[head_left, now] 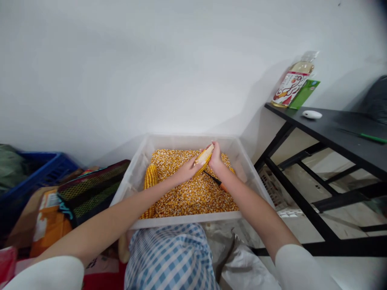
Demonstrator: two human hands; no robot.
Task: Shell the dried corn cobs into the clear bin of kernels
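Both your left hand (pixel 188 170) and right hand (pixel 215 158) are curled closely round a partly bared yellow corn cob with a pale core (pixel 205 156), though blur makes the exact finger contact hard to judge. You hold it over the translucent white plastic bin (pixel 184 220), presumably so loose golden kernels (pixel 184 197) stay contained. The orange-handled tool with a dark shaft (pixel 223 186) lies beneath, seemingly within reach; full-kernelled yellow cobs (pixel 150 176) sit along the left wall, perhaps kept apart.
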